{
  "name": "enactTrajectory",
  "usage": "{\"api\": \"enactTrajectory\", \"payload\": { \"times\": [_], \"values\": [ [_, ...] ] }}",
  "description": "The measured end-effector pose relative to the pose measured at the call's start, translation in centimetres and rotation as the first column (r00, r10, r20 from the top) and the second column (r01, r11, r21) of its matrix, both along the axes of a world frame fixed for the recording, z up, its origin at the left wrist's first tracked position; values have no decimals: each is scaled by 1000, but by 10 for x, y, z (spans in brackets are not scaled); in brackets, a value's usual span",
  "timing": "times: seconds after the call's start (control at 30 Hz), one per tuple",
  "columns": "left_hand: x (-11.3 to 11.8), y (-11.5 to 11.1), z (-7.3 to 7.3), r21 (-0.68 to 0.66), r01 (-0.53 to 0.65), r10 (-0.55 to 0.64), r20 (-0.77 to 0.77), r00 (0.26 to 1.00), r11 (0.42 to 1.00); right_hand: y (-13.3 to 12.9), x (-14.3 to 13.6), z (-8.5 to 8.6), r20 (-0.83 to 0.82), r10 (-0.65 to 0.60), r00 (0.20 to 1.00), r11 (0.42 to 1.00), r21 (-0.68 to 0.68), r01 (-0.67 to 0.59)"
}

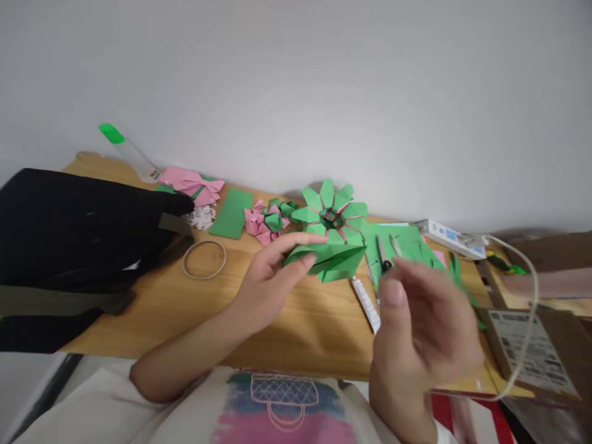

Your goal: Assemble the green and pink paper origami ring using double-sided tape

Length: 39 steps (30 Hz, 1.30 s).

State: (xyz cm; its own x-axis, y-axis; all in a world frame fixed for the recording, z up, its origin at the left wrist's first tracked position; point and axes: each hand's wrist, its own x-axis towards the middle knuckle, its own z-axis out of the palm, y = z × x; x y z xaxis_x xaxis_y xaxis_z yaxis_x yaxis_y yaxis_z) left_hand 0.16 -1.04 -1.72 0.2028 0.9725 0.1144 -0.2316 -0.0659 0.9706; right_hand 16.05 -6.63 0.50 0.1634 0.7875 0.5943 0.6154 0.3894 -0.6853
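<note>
My left hand (272,274) pinches a folded piece of green paper (340,262) between thumb and fingers, above the wooden table. Raised closer to the camera, my right hand (423,333) is smeared by motion. Its fingers are loosely curled with a gap to the palm, and nothing shows in it. Just beyond its fingertips, scissors (382,250) with a black handle lie on green paper sheets (409,240). Behind the held piece stands a ring-shaped green and pink paper model (327,196) with petal-like flaps. A white tube (365,303) lies between my hands.
Small pink and green folded pieces (263,221), a green sheet (232,213), pink folded papers (197,185) and a tape ring (204,259) are on the left. Black cloth (83,228) covers the left end. A power strip (453,237), cable (531,308) and cardboard box (536,351) are right.
</note>
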Motion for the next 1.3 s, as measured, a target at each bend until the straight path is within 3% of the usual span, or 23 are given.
{"api": "enactTrajectory", "payload": {
  "times": [0.07,0.2,0.43,0.7,0.87,1.03,1.3],
  "values": [
    [-2,-2,4,77,10,-4,-81,997,997,7,3,3,-125,9,992,998,-59,-17],
    [-4,-7,11,248,29,29,-228,973,968,17,3,5,-235,160,959,950,-229,-214],
    [-5,-9,14,446,2,145,-295,944,895,14,-1,6,-257,243,935,943,-165,-290],
    [-6,-7,16,418,-23,154,-282,947,908,14,1,7,-171,268,948,953,-97,-287],
    [-4,-7,15,429,-67,207,-288,935,901,14,-4,4,-291,184,939,960,-150,-235],
    [-2,-7,15,452,-67,233,-323,917,889,21,-5,2,-305,182,935,950,-190,-247],
    [-5,-4,13,376,-44,177,-329,927,925,25,-4,3,-229,205,952,954,-171,-247]
  ]
}}
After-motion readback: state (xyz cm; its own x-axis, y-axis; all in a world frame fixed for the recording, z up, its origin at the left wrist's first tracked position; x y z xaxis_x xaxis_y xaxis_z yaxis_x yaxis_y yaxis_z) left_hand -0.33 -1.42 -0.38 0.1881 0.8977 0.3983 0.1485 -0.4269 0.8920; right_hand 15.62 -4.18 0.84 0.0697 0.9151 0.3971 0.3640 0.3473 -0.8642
